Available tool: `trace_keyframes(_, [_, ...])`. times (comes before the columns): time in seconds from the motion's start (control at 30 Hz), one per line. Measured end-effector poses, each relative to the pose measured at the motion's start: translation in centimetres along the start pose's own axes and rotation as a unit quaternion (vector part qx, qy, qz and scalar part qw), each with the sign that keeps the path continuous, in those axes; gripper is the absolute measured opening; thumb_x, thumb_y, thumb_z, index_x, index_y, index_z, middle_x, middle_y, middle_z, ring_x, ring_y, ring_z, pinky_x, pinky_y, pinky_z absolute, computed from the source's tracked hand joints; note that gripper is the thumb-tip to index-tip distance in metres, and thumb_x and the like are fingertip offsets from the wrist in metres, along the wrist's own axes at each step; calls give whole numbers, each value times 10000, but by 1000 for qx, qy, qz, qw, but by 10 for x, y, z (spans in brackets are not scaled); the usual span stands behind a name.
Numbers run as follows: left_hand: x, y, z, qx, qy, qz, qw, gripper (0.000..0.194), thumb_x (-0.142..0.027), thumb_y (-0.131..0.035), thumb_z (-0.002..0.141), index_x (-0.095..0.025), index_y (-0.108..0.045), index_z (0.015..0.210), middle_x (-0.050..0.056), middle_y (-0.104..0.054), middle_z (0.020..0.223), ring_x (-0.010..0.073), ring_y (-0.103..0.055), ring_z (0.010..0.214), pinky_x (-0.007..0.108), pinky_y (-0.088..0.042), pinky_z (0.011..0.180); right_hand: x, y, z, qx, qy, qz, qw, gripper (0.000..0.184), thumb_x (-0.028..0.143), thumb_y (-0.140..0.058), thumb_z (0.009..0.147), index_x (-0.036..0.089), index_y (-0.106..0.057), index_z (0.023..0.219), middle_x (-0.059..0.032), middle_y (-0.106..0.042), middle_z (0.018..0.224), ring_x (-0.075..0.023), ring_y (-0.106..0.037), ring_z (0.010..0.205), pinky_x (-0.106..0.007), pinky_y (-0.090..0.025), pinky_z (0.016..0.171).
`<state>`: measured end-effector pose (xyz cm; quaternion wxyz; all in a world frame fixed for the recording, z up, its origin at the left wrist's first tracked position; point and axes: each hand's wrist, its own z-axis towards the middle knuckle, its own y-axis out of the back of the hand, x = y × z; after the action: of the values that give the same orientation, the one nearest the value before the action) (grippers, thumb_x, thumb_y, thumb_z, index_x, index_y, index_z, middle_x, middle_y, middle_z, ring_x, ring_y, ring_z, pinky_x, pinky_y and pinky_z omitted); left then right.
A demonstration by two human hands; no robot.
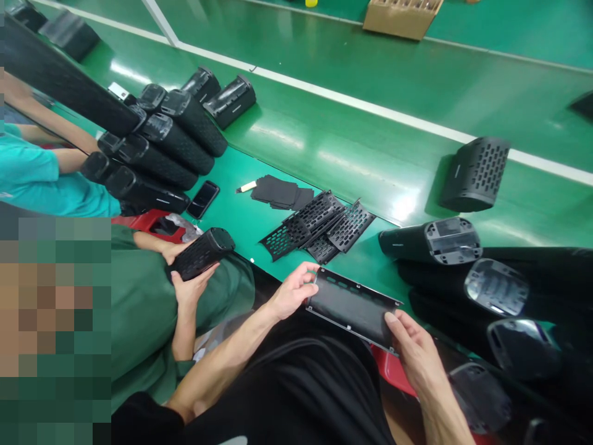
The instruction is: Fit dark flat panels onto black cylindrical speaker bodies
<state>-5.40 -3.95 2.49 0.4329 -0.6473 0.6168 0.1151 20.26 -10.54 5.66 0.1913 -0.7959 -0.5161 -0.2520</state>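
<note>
Between my two hands is a curved black speaker grille panel (pixel 352 306), its hollow inner side turned up, with a dark sheet lying over most of its slots. My left hand (pixel 296 290) pinches the panel's left end between thumb and fingers. At the opposite end my right hand (pixel 410 330) grips it, thumb on the inner face. Just beyond, on the green table, lies a pile of slotted black grille panels (pixel 319 222). Behind that pile is a fanned stack of dark rectangular sheets (pixel 280 191), with a small white-and-black tool (pixel 246 186) beside it.
Black speaker housings (pixel 454 241) stand and lie along the right; more housings (pixel 171 136) crowd the left, near a phone (pixel 204 199). A co-worker in green holds a housing (pixel 204 252) close to my left arm. Another person in teal (pixel 46 167) sits beyond.
</note>
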Motion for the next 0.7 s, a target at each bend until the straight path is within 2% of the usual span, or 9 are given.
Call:
trace_keyframes(0.17, [-1,0,0,-2,-14,21,1000,498,-244,-713,750,-211,-518,1206,-54,-551,875,62,-462,640,227,-324,614,-1,0,2,-3,-5,3,1000,578,622,-993,526,193,-649,706,77,-394,527,-67,-225,494,-198,-230,438])
trace_keyframes(0.47, [5,2,1,-9,-15,51,999,526,-269,-719,758,-216,-502,1235,-50,-529,897,51,-399,618,237,-272,606,-17,13,8,29,-6,22,999,457,556,-961,658,207,-699,796,20,-642,716,-102,-496,590,-198,-458,589])
trace_keyframes(0.7, [7,3,2,4,-25,54,998,503,-254,-696,777,-219,-502,1240,-40,-566,921,51,-412,612,239,-285,606,-19,15,9,18,2,21,1000,438,547,-955,674,211,-699,790,38,-596,674,-94,-462,567,-186,-433,555])
